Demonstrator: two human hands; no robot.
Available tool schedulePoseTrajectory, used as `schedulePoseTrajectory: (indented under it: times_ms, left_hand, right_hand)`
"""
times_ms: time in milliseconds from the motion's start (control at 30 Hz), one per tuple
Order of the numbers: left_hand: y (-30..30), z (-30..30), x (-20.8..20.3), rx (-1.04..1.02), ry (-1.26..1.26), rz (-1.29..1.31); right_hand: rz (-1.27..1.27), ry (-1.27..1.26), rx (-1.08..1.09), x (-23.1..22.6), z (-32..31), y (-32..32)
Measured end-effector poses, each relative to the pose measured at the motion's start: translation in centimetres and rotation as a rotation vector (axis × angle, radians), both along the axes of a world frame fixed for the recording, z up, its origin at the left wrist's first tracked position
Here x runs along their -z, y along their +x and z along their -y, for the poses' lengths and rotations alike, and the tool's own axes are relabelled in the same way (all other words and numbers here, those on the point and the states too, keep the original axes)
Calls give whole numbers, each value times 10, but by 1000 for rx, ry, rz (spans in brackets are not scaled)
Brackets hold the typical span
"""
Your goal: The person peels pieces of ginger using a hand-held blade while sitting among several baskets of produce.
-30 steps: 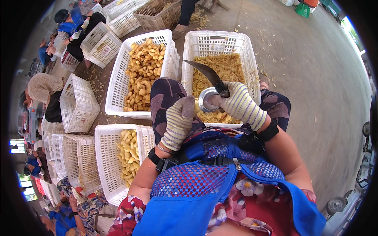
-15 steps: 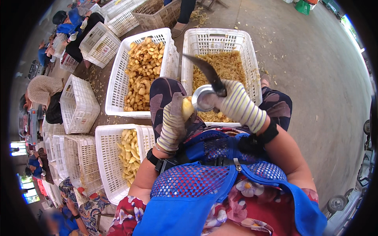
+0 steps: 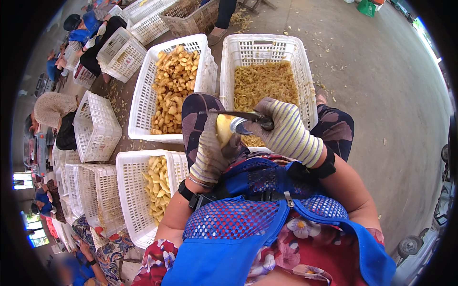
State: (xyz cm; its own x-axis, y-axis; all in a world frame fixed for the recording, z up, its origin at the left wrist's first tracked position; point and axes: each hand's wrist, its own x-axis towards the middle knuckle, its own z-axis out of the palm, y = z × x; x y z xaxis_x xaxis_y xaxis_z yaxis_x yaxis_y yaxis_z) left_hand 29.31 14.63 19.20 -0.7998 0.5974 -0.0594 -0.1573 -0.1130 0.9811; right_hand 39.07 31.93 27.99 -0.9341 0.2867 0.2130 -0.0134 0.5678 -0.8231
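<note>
My left hand (image 3: 213,151), in a striped glove, is closed round a pale yellow piece of ginger (image 3: 223,129), held over my lap. A knife (image 3: 238,114) with a dark curved blade is gripped in my gloved right hand (image 3: 281,125), its blade lying across the top of the ginger. A shiny metal ring (image 3: 238,126) sits at the right fingers, against the ginger; how it is held is partly hidden. Just beyond my hands stands a white basket (image 3: 309,81) of brownish-yellow peelings (image 3: 267,83).
At far left, a white basket (image 3: 139,102) holds brown-skinned ginger (image 3: 172,90). Nearer, another white basket (image 3: 129,190) contains pale peeled ginger (image 3: 157,186). More crates (image 3: 98,126) and several people sit along the left. Concrete floor (image 3: 381,109) with scattered scraps stretches right.
The knife blade has swung down from pointing up and away to lying across the ginger. My right hand has turned, and the ring now presses close against the ginger.
</note>
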Motion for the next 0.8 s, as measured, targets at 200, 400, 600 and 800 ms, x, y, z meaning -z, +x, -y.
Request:
schedulePoseTrajectory:
  times_ms: [200, 400, 600, 800]
  left_hand:
    - [12, -22, -66, -151, -66, 950]
    - [10, -16, -70, -72, -92, 843]
    - [2, -3, -9, 29, -61, 863]
    - [12, -16, -30, 147, -82, 540]
  right_hand:
    - [53, 191, -133, 8, 2, -2]
    - [29, -116, 243, 25, -37, -13]
    - [152, -745, 315, 6, -28, -7]
    - [364, -931, 77, 21, -21, -3]
